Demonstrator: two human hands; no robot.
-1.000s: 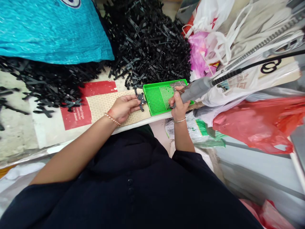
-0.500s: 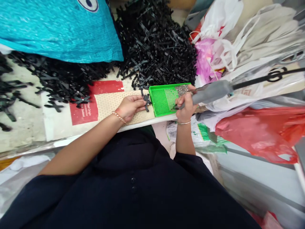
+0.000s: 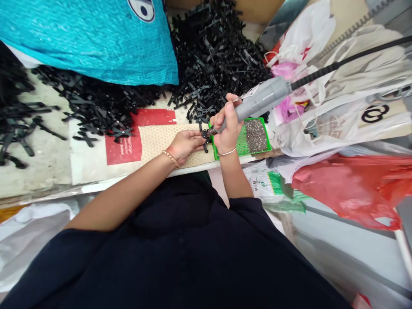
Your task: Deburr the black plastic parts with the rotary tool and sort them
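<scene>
Partly hidden, black part (image 3: 204,134) pinched by left hand (image 3: 186,146), grey driver (image 3: 257,104) gripped by right hand (image 3: 227,131) — tip (image 3: 210,131) indistinct.

pale stained tabletop (image 3: 48,167), with a grey panelled surface (image 3: 347,240) at lower right

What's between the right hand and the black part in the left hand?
In the head view, the front end of the grey power tool, over the left edge of the green tray. Whether that end touches the black part is unclear.
</scene>
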